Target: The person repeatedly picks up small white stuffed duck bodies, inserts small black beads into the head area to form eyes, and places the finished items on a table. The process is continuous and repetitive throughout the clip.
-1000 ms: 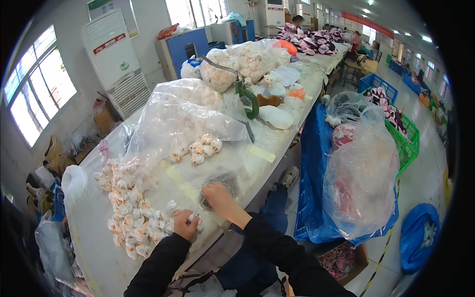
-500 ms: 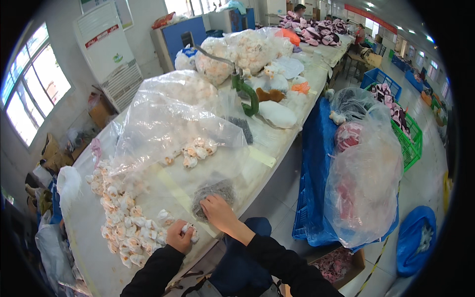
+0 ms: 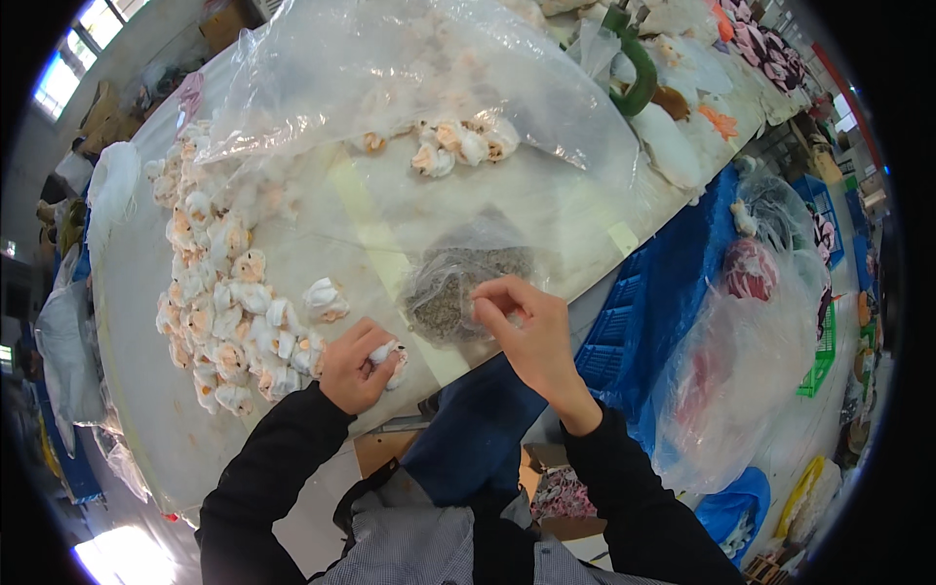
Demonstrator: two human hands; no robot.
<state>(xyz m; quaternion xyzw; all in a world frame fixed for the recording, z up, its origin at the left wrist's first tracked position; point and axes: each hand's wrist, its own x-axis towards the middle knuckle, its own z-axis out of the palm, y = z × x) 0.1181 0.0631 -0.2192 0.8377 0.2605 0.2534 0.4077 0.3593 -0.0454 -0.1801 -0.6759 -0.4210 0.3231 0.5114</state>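
My left hand [image 3: 357, 369] rests at the table's near edge, its fingers closed on a small white stuffed plush piece [image 3: 393, 363] with peach and dark spots. To its right lies a clear plastic bag [image 3: 450, 294] full of tiny grey-brown bits. Over the bag's right side is my right hand [image 3: 529, 331], thumb and forefinger pinched together; whatever is between them is too small to make out. One loose plush piece [image 3: 325, 299] sits just beyond my left hand. A large heap of similar plush pieces [image 3: 229, 292] spreads out on the left.
A big clear plastic sheet or bag [image 3: 390, 78] covers more plush pieces at the far side. A green clamp [image 3: 639, 78] stands at the far right of the table [image 3: 361, 224]. Right of the table are a blue crate [image 3: 609, 322] and a filled clear sack [image 3: 721, 380].
The view has tilted down toward the table. My right hand has drawn back from the middle of the bag to its right side, fingertips pinched. The left hand still holds the plush piece.
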